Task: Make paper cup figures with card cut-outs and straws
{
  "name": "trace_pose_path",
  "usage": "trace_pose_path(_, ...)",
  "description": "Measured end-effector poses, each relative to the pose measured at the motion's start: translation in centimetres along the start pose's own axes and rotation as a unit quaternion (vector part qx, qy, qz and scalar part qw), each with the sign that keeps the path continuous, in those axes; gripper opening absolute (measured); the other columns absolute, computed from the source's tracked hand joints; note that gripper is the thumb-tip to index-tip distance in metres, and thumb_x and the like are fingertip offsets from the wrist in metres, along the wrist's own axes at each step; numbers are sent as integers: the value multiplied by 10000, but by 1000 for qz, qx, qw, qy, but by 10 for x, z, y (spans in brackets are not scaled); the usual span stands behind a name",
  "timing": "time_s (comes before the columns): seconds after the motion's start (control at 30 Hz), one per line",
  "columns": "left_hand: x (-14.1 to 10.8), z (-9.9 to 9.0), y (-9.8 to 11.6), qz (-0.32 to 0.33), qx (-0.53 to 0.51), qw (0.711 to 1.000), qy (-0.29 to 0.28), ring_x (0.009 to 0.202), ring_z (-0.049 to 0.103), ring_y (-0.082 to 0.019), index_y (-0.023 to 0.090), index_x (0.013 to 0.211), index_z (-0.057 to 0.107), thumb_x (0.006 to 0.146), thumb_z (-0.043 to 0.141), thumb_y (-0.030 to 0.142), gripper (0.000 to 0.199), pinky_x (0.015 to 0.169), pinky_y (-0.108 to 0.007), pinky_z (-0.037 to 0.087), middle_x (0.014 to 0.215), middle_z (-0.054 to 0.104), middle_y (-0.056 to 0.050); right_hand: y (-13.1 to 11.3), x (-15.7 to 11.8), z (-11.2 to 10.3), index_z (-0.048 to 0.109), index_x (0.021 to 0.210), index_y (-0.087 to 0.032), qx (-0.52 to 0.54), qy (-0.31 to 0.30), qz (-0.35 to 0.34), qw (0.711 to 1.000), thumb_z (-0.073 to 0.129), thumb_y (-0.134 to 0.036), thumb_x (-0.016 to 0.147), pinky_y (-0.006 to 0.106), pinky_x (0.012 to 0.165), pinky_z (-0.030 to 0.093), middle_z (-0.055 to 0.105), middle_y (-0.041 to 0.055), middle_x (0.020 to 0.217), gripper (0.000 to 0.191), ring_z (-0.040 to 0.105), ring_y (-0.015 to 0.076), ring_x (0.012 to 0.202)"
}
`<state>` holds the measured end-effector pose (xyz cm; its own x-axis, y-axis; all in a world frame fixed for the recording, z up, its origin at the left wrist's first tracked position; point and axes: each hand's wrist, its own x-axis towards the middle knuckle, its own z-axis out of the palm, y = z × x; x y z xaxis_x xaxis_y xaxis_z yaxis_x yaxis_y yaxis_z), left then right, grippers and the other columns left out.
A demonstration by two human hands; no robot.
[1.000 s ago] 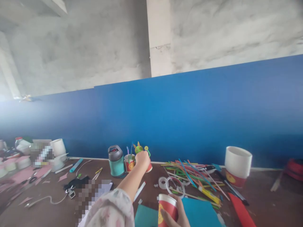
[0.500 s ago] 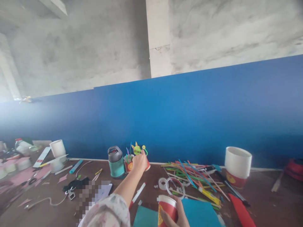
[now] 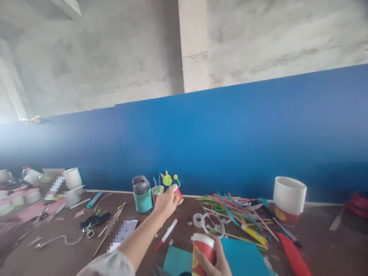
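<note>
The right hand (image 3: 216, 260) is curled round a red paper cup (image 3: 206, 248); a second cup (image 3: 179, 196) is at the left hand (image 3: 166, 204), a green animal face (image 3: 167, 180) just past it; can't tell that hand's grip.

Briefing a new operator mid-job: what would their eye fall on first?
Probably the broad blue partition behind the table. Next, the green figure with pointed ears, by the table's back edge, right of the teal flask, just beyond the left hand. Then the heap of coloured sticks, right of centre, farther back than the red cup in the right hand.
</note>
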<state>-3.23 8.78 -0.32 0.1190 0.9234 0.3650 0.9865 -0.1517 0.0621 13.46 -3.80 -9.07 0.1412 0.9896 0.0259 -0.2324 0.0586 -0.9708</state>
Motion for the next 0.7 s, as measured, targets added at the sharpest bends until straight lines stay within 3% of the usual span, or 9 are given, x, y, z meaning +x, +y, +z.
trace_pose_path(0.1, -31, -20, -35, -10, -19, 1000, 12, 785, 688, -199, 278, 1052, 590, 910, 377, 300, 257, 670, -271, 480, 843, 729, -14, -8, -4, 0, 442, 1037, -228, -5, -7, 12, 1000, 695, -597, 614, 283, 498, 507, 637, -17, 683, 616, 600, 171, 540)
trace_pose_path(0.2, -72, -32, -89, -46, -19, 998, 29, 850, 669, -192, 249, 952, 639, 905, 368, 271, 276, 763, -283, 484, 895, 717, -30, -16, -9, 1, 428, 1064, -229, 10, -14, 25, 1000, 701, -577, 619, 284, 493, 512, 637, -19, 685, 627, 604, 173, 552)
trace_pose_path(0.3, -123, -28, -140, -55, -9, 994, 93, 997, 611, -232, 237, 980, 661, 860, 444, 316, 261, 900, -359, 462, 1000, 678, -67, -23, -12, 1, 427, 1081, -236, 19, -16, 44, 999, 718, -564, 601, 294, 504, 524, 631, -25, 703, 650, 610, 172, 557)
trace_pose_path(0.37, -155, -21, -160, -68, 15, 992, 106, 1033, 586, -268, 267, 1013, 670, 828, 492, 352, 270, 883, -421, 476, 1061, 648, -79, -26, -12, 1, 421, 1090, -238, 17, -20, 57, 998, 721, -562, 597, 301, 498, 529, 625, -26, 708, 662, 612, 175, 546)
trace_pose_path(0.5, -199, -13, -165, -44, 56, 992, 105, 1159, 502, -288, 325, 1053, 662, 834, 510, 381, 273, 921, -464, 452, 1196, 574, -74, -28, -12, 0, 423, 1093, -244, 3, -14, 65, 998, 738, -555, 581, 311, 518, 546, 633, -19, 725, 677, 634, 194, 570)
trace_pose_path(0.7, -216, -12, -152, -8, 68, 994, 88, 1215, 450, -286, 349, 1111, 631, 863, 496, 374, 283, 952, -466, 423, 1260, 526, -61, -20, -8, -4, 443, 1084, -255, -5, -15, 58, 998, 739, -590, 558, 333, 525, 552, 655, -8, 753, 691, 641, 216, 600)
